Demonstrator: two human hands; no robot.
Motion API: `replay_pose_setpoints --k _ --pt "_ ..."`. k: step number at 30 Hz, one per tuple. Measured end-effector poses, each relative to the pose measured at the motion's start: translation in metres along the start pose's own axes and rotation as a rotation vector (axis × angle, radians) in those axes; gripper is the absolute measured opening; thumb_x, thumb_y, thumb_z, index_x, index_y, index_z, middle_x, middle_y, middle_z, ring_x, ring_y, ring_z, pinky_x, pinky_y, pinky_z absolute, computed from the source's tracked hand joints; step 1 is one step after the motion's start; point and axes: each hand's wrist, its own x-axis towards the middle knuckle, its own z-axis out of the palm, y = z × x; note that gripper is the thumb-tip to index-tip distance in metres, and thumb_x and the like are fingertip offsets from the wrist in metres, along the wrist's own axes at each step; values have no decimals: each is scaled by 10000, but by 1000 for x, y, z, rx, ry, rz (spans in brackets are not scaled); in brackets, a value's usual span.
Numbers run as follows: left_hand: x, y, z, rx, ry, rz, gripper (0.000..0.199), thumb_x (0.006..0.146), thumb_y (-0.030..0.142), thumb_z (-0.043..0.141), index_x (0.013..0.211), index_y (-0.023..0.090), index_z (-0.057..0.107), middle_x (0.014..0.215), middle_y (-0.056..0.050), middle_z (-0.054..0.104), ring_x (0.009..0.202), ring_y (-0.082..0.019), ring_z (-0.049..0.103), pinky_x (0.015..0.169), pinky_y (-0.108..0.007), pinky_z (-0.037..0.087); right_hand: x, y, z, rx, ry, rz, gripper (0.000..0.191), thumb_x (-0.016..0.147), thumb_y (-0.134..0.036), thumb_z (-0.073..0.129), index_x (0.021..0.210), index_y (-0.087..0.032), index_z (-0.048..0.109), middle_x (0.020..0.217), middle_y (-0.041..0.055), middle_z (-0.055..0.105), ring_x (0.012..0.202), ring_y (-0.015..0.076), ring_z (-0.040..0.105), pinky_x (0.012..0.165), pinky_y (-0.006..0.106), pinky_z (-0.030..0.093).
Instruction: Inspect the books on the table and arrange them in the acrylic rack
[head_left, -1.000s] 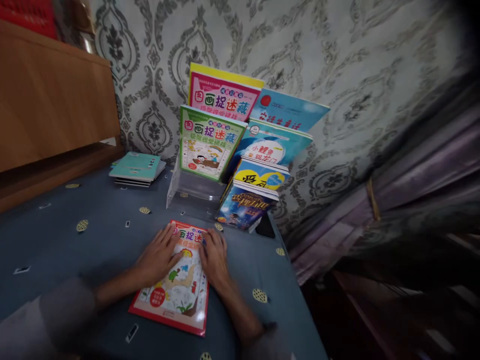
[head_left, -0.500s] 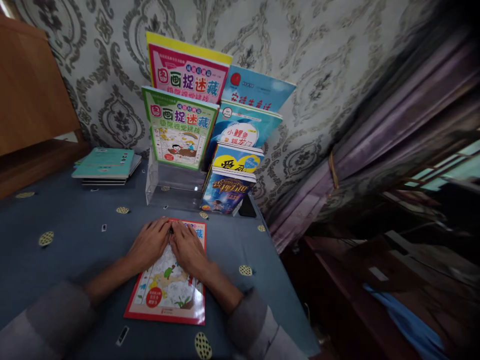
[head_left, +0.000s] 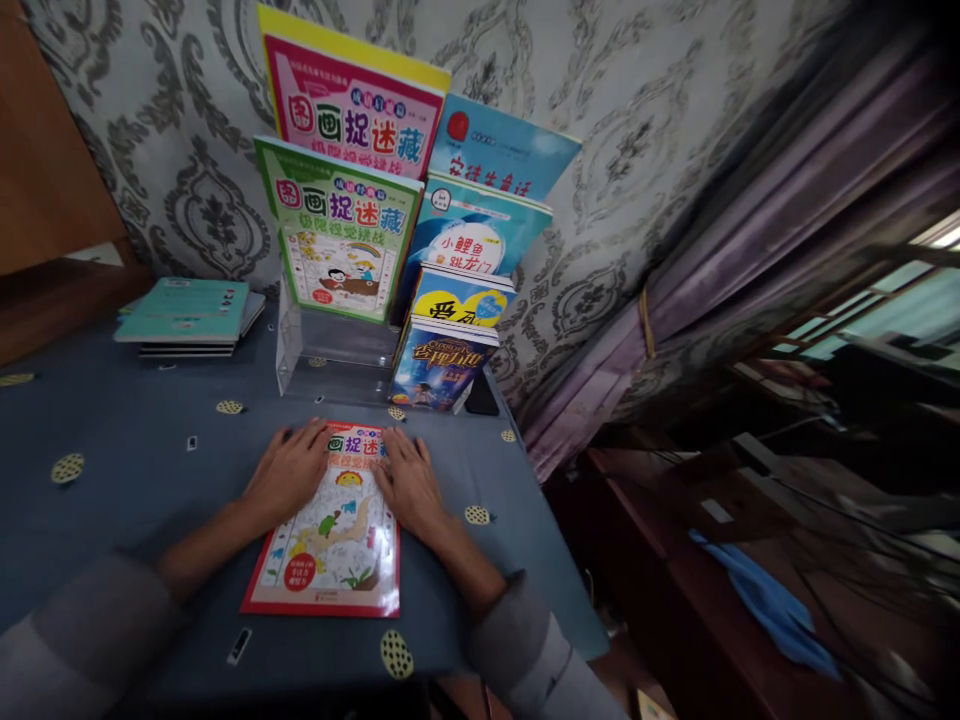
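Note:
A red-bordered picture book (head_left: 341, 540) lies face up on the blue patterned tablecloth (head_left: 187, 500). Across its upper left edge rests my left hand (head_left: 289, 472), palm down with the fingers stretched out. My right hand (head_left: 411, 485) lies the same way over the upper right edge, fingers slightly spread. Between the hands the cover shows, with its coloured title, a sun and a green figure. Neither hand is wrapped around anything.
Behind the book stands a clear acrylic rack (head_left: 330, 355) holding a green book (head_left: 337, 235), a pink book (head_left: 352, 110) and several blue ones. A dark phone (head_left: 482, 396) lies beside it. Turquoise books (head_left: 184, 312) are stacked at left. The table edge falls off at right.
My hands have moved apart from the middle of the cover to its two sides, uncovering the title and sun. The camera view has shifted slightly.

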Motion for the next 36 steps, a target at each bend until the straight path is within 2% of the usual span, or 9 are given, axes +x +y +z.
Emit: replay_pose_setpoints --k 3,8,14,19,25,31,36 --pt "1 0 -1 11 -17 2 450 987 229 335 1307 125 636 1430 -198 622 1315 -337 594 1083 -559 431 2 -1 -3 10 -20 17 499 990 -237 529 1470 -106 496 1529 205 517 1487 306 406 1219 587 259" --pt "2 -1 0 31 -46 1 469 992 253 326 1330 128 626 1439 -196 617 1329 -344 585 1080 -568 433 4 -3 -9 -10 -7 35 417 975 -252 570 1381 -158 577 1480 174 579 1443 365 441 1162 655 294" --pt "1 -4 6 5 -30 6 470 989 268 340 1357 159 611 1442 -172 622 1355 -335 565 1116 -556 399 6 7 -5 49 49 9 358 951 -230 595 1302 -180 645 1425 151 626 1366 321 517 1122 541 419" --pt "1 -4 6 -1 -7 20 478 1000 277 318 1352 148 614 1426 -178 634 1346 -327 574 1127 -542 395 8 19 0 186 120 -27 409 925 -223 588 1329 -193 644 1400 132 649 1352 272 558 1150 482 431" --pt "2 -6 10 -10 -4 44 516 998 315 312 1374 117 605 1464 -182 599 1365 -331 557 1126 -540 421 8 24 -5 237 130 -24 481 934 -210 536 1413 -176 575 1442 124 621 1381 261 541 1187 473 397" --pt "6 -9 9 -45 -52 111 514 978 247 323 1397 120 592 1496 -166 572 1399 -298 529 1149 -500 416 10 28 -8 310 158 -19 489 963 -221 495 1449 -196 538 1467 103 602 1361 228 563 1160 418 438" --pt "14 1 7 -56 -81 191 515 993 222 299 1401 90 584 1497 -181 565 1412 -287 515 1163 -512 401 11 31 -9 365 169 3 470 988 -248 474 1453 -212 538 1450 96 617 1288 223 624 1097 396 497"
